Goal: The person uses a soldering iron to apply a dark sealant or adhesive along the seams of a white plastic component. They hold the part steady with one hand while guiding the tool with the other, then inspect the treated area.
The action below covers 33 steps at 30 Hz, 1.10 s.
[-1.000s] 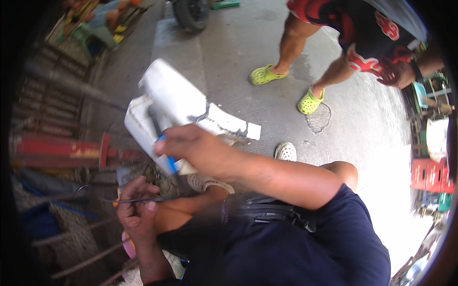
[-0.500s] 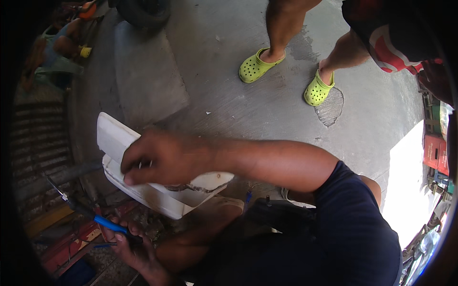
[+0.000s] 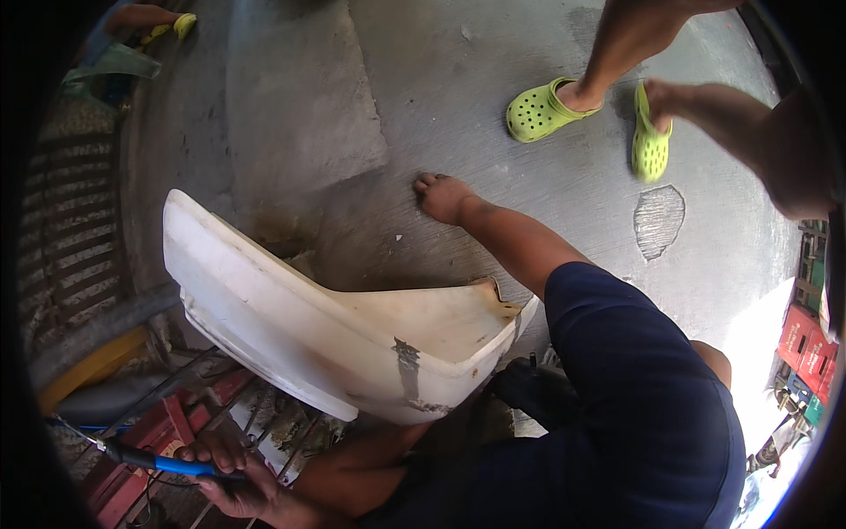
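Note:
My left hand (image 3: pixel 233 480), at the lower left, is closed around the blue handle of a soldering iron (image 3: pixel 163 461). Its dark collar and thin metal tip point left, away from the panel. A large curved white plastic panel (image 3: pixel 273 304) rests over my legs, with a dark scorched-looking seam on its near side and a brown-stained notch at its right end. Beyond the panel, my right hand (image 3: pixel 445 197) reaches out low over the concrete floor, fingers curled. What those fingers hold, if anything, is hidden; I cannot tell whether they touch the floor.
Another person in lime-green clogs (image 3: pixel 548 112) stands on the concrete floor (image 3: pixel 458 256) at the far right. Red metal framing (image 3: pixel 132 480) and a slatted metal grate (image 3: pixel 79 212) are at the left. Red crates (image 3: pixel 806 348) stand at the right edge. A second person's foot shows far left.
My right hand has left the panel and stretched forward over the floor. The panel now shows its outer side more fully. The other person's right-hand clog has shifted and tilted. My left hand keeps the soldering iron.

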{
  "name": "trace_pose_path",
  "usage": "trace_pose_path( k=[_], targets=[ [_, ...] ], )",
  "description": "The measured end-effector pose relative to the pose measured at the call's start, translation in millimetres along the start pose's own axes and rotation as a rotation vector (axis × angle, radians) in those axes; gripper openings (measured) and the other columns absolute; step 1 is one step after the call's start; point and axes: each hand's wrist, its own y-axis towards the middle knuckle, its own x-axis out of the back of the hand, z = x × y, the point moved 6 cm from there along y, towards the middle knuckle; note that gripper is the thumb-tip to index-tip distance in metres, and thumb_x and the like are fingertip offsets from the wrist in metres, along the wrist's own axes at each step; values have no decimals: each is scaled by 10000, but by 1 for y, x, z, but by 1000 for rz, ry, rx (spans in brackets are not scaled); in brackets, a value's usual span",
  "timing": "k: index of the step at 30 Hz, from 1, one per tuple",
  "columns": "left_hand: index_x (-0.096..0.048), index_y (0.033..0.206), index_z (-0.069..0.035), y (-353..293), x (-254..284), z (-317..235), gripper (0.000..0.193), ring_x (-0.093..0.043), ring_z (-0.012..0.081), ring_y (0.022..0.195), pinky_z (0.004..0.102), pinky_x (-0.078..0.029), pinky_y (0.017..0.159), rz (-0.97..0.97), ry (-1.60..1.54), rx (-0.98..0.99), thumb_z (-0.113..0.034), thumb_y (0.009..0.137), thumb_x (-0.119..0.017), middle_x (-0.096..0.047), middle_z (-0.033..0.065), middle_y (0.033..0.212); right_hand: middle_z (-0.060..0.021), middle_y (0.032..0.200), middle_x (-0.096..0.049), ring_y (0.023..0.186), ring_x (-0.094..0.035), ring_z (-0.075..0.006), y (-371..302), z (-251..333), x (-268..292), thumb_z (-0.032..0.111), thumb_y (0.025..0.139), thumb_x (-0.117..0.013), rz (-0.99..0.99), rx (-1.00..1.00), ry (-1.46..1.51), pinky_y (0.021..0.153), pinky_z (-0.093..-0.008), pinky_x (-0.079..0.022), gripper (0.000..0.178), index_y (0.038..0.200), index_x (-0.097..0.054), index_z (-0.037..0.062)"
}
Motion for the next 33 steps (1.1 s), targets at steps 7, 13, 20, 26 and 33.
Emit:
trace_pose_path(
  k=[7, 13, 20, 26, 33],
  targets=[
    [-515, 1343, 47, 13, 2, 23, 445, -472, 125, 834, 273, -424, 676, 6, 39, 78, -194, 1011, -688, -533, 58, 1031, -177, 1271, -644, 1210, -618, -336, -32, -18, -5, 193, 1032, -479, -35, -200, 74, 1005, -437, -552, 329, 1182, -687, -13],
    [-475, 1354, 42, 22, -3, 21, 434, -502, 149, 885, 297, -441, 750, 93, -38, 99, -170, 1022, -657, -547, 83, 1108, -241, 1115, -720, 1041, -708, -426, -100, -67, 37, 92, 864, -605, -58, -493, 117, 905, -508, -579, 224, 1018, -758, 37],
    [-552, 1354, 55, -21, 15, -16, 410, -568, 174, 902, 307, -481, 753, 50, 46, 51, -164, 1016, -633, -627, 113, 1150, -175, 844, -758, 725, -737, -267, -261, -22, 198, 23, 784, -593, 19, -721, 483, 703, -394, -575, 302, 1014, -786, -10],
    [-592, 1304, 45, -61, 33, -59, 359, -613, 176, 878, 308, -505, 750, 50, 41, 37, -131, 1001, -671, -662, 105, 1055, -14, 927, -686, 815, -647, -101, -340, 234, 337, -113, 863, -604, 119, -277, 1018, 741, -288, -549, 298, 1099, -734, 15],
    [-617, 1244, 50, -107, 65, -78, 336, -636, 155, 826, 300, -517, 728, 3, 77, 93, -129, 978, -717, -670, 86, 970, -90, 895, -651, 773, -664, -214, -376, 471, 433, 25, 1022, -619, -14, 902, 1406, 631, -330, -504, 201, 1120, -790, 68]
  ],
)
